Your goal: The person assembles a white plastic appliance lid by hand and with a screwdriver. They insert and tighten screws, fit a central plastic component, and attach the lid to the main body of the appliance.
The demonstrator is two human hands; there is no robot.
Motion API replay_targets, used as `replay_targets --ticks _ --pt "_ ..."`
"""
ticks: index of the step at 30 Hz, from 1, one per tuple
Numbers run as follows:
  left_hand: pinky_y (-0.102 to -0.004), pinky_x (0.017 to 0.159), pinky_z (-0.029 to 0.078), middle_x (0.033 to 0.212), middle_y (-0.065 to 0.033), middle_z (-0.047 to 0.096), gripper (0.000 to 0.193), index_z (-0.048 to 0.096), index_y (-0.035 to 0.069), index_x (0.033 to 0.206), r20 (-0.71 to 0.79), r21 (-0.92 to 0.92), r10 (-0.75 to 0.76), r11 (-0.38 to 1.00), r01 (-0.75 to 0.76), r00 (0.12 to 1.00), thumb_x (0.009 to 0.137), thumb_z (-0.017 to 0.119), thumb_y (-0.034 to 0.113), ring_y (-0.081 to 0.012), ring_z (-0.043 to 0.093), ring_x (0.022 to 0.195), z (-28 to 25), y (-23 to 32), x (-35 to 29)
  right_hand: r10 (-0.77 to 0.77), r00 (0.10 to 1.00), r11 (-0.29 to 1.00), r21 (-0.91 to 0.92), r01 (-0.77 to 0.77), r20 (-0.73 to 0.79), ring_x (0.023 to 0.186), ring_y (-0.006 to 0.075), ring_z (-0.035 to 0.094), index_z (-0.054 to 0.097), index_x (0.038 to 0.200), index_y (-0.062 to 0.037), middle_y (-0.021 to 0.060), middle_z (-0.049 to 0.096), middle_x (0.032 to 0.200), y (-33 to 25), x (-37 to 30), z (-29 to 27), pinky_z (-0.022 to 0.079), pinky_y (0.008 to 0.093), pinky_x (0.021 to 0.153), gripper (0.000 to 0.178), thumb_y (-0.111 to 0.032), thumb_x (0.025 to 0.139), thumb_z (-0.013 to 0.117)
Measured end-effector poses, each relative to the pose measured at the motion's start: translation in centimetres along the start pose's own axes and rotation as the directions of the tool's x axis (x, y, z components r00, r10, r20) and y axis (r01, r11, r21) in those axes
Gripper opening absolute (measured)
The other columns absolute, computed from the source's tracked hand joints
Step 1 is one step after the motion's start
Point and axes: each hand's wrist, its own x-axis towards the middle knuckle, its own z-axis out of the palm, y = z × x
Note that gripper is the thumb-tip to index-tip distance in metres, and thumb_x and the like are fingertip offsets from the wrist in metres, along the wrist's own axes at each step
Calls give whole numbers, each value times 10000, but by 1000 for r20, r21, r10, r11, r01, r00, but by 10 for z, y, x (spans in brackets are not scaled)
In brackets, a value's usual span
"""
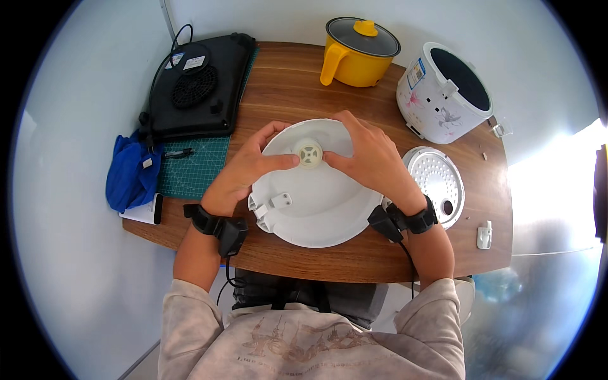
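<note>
Both hands grip a white plastic rice cooker lid [323, 215], its hollow inside facing up. My left hand [253, 161] wraps the left rim, thumb on the edge of a round cream-coloured vent piece [310, 154] set in the lid. From the far right rim, my right hand [370, 152] reaches in, its thumb at the other side of that vent piece. The fingertips under the lid are hidden. A hinge part with a small tab [280, 200] shows at the lid's lower left.
A perforated metal inner lid [436, 180] lies right of my right wrist. Behind it stands the white rice cooker body [427, 107], beside a yellow electric pot [358, 66]. Left are a black upturned appliance [209, 107], a green cutting mat [199, 171], a blue cloth [130, 174] and a small white latch [484, 235] far right.
</note>
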Motion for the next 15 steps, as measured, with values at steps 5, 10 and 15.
replay_targets --ticks 5,10,15 --pt "-335 1039 460 1237 -58 627 662 548 91 1300 33 28 -14 1000 13 999 714 854 52 -190 587 1190 -4 -2 2 -25 1000 1000 -10 24 -14 917 379 705 541 1240 -36 211 712 1009 2 0 0 559 450 802 543 -275 805 760" --pt "-351 1067 441 1268 -58 619 721 542 94 1317 24 52 -17 999 15 1000 676 864 24 -199 578 1217 -1 0 0 5 1000 1000 -2 -5 2 922 372 703 539 1242 -31 204 703 1034 -2 -1 -2 560 447 793 537 -264 807 751" --pt "-350 1064 442 1265 -60 620 707 541 95 1321 23 63 -23 998 22 999 693 855 22 -198 577 1217 0 2 -1 -16 1000 1000 0 16 3 964 384 690 525 1260 -36 215 673 1115 -1 -1 0 556 453 813 553 -266 809 747"
